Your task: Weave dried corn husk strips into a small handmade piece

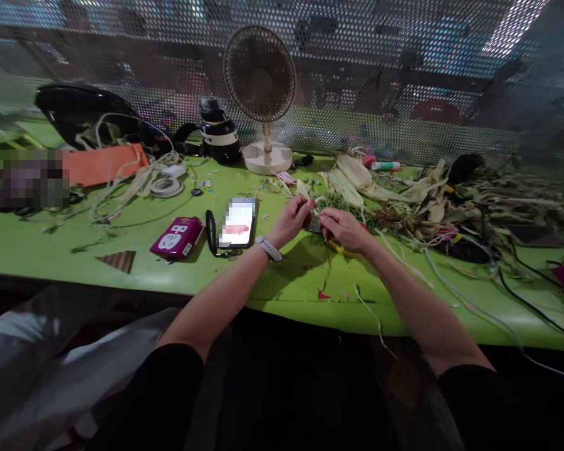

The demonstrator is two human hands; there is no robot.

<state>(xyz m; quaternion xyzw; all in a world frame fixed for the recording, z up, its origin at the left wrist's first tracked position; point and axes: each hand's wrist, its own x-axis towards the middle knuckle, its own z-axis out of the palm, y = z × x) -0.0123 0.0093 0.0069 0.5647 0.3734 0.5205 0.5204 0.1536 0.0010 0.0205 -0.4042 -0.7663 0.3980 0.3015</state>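
My left hand [291, 219], with a pale watch band [269, 248] on its wrist, is closed just above the green table [282, 275]. Its fingers pinch something too small to make out. Close on its right, my right hand [341, 227] is also closed, fingertips pressed together round something hidden. Pale dried leaves [352, 175] and thin green stems [341, 203] lie right behind both hands. Under my right hand a yellow and orange handle [343, 249] partly shows. A lit phone [238, 222] stands left of my left hand.
At the back are a fan [267, 156] and a black bottle [220, 138]. A magenta power socket [177, 238], an orange sheet [106, 164] and a cable coil [166, 186] lie left. Dried plant matter [498, 194] and cables [455, 300] cover the right. A person's pale-clothed legs [75, 351] show lower left.
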